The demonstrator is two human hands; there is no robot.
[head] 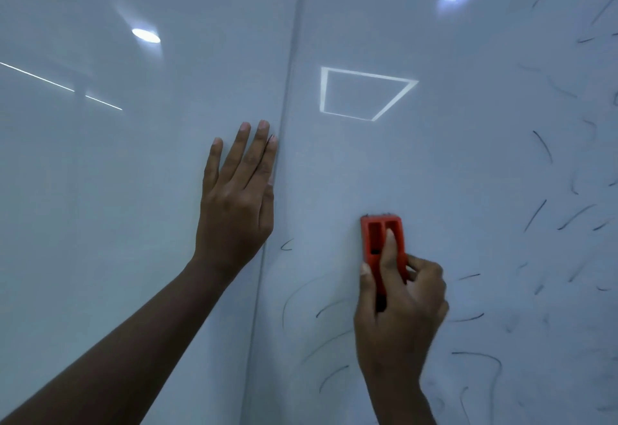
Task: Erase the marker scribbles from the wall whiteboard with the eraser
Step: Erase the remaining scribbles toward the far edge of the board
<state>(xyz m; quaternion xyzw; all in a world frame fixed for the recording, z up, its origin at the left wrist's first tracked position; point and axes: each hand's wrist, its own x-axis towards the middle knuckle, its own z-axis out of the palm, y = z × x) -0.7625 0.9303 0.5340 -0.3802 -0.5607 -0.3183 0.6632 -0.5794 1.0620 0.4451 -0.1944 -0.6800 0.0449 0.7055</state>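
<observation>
The person is in the middle of wiping the whiteboard (451, 163). The right hand (399, 311) holds the red eraser (381, 237), with the thumb on one side, curled fingers on the other side and one finger lying along its back. The eraser stands upright and looks pressed flat on the board. The left hand (239, 197) is open, fingers straight, resting flat on the board just beside the seam (284, 116) between two panels. The part above the eraser looks clean. Thin black scribbles (543, 147) are left to the right, and more lie below near the right hand. I think the next move is to slide the eraser down or to the right over those marks, pressing firmly.
</observation>
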